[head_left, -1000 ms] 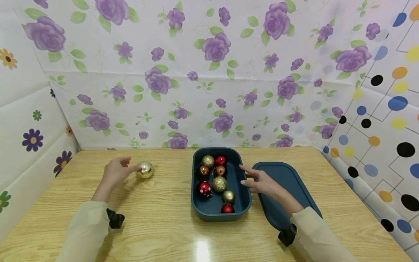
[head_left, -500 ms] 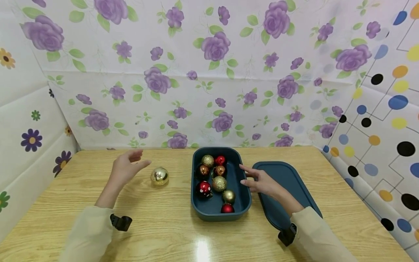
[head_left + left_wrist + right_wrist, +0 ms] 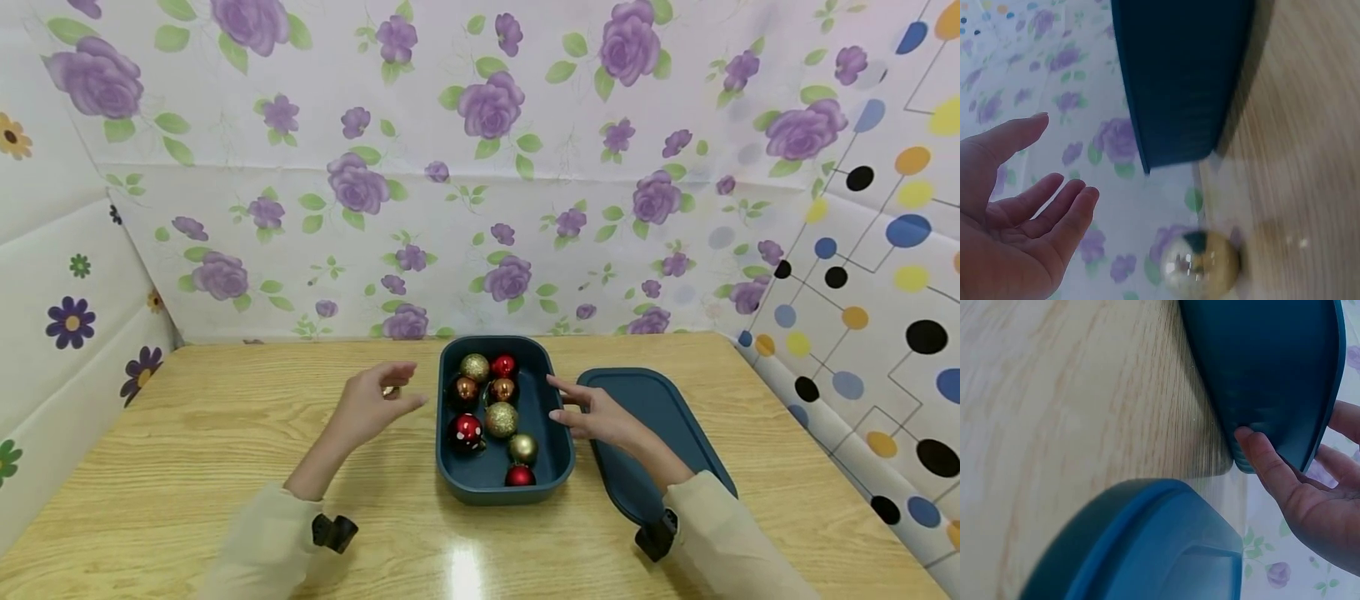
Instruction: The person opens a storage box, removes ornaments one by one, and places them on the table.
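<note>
Eight round baubles (image 3: 501, 419), glittery gold, glossy copper and shiny red, lie inside the dark-blue rounded rectangular box (image 3: 502, 497) in the head view. Left of that box the left hand (image 3: 367, 408) holds nothing, thumb and fingers wide; right of it lies a flat dark-blue lid (image 3: 663, 421). From the left wrist, a mirror-smooth gold ball (image 3: 1200, 265) sits near the left hand, apart from the box. From the right wrist, the right hand (image 3: 1322, 500) touches the box's smooth outer wall, fingers spread.
</note>
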Available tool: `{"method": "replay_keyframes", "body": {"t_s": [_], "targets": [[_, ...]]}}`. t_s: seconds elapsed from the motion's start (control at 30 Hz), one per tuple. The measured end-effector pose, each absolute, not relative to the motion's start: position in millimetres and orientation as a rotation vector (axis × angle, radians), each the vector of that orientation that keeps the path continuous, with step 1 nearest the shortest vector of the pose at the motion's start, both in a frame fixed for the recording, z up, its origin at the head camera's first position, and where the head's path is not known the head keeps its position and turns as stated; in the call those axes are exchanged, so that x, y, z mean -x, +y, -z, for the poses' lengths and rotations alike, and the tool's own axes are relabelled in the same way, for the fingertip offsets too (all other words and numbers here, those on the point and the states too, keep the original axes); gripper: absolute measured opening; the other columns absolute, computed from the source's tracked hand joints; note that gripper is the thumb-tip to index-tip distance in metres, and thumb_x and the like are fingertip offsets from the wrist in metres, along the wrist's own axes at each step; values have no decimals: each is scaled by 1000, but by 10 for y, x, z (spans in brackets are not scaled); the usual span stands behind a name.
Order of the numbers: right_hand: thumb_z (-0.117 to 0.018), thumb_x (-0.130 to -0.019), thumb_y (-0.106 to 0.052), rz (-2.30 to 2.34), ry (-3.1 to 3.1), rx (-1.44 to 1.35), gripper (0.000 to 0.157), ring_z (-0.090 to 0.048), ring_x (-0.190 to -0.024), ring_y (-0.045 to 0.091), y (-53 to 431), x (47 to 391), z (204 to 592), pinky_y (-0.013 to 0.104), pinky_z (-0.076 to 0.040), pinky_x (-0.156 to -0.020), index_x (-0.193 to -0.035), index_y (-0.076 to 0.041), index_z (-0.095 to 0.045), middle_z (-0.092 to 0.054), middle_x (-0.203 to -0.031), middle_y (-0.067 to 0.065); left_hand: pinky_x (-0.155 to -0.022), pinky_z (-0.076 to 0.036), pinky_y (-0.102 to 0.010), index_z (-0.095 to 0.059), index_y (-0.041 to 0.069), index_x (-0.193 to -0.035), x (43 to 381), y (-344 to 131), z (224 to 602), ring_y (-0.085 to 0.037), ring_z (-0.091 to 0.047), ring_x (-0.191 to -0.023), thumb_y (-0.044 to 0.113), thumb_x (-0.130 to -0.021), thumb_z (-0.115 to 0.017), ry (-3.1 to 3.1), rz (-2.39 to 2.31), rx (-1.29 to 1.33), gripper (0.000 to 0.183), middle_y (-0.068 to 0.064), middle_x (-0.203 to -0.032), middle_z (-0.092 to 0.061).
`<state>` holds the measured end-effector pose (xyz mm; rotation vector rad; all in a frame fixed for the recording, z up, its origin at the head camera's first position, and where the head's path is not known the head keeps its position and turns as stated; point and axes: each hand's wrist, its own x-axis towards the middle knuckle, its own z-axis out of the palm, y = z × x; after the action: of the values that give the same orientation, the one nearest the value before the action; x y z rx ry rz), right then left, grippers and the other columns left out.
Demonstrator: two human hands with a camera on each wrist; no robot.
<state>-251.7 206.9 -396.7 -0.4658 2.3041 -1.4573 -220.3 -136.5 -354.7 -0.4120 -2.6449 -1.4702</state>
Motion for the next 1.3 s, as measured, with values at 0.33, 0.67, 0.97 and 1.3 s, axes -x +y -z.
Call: {"method": "replay_keyframes", "body": {"t_s": [0.33,0.67,0.97,1.3], "targets": [[-59,-89,-29,1460,2310,470,67,-50,-107,36,2052,2522,3947,41,-49,-70,-145,-16,-25,-25,-142,30,-86,-48,-39,-60,1,-116,2178,-933,3689,-29,-56,-106,16,-76,-74,-2706,1248,535,45,-15,-115,-60],[-60,-89,-28,1462,2313,471,67,-39,-123,37,2039,2513,3939,41,-47,-70,-145,-17,-26,-25,-142,30,-89,-45,-42,-59,-1,-114,2141,-717,3770,-30,-55,-106,20,-74,-75,-2817,828,716,48,-15,-113,-59],[-59,-89,-27,1465,2314,464,67,-39,-122,37,2045,2496,3951,39,-46,-67,-145,-16,-25,-25,-142,30,-80,-50,-38,-62,0,-112,2151,-587,3851,-28,-58,-98,20,-73,-76,-2929,452,706,46,-14,-110,-61],[-59,-89,-28,1467,2315,469,67,-41,-120,37,2050,2489,3952,39,-46,-65,-145,-15,-25,-25,-141,31,-75,-51,-35,-66,1,-104,2162,-546,3854,-25,-60,-90,18,-73,-76,-2924,368,709,37,-11,-101,-63]]}}
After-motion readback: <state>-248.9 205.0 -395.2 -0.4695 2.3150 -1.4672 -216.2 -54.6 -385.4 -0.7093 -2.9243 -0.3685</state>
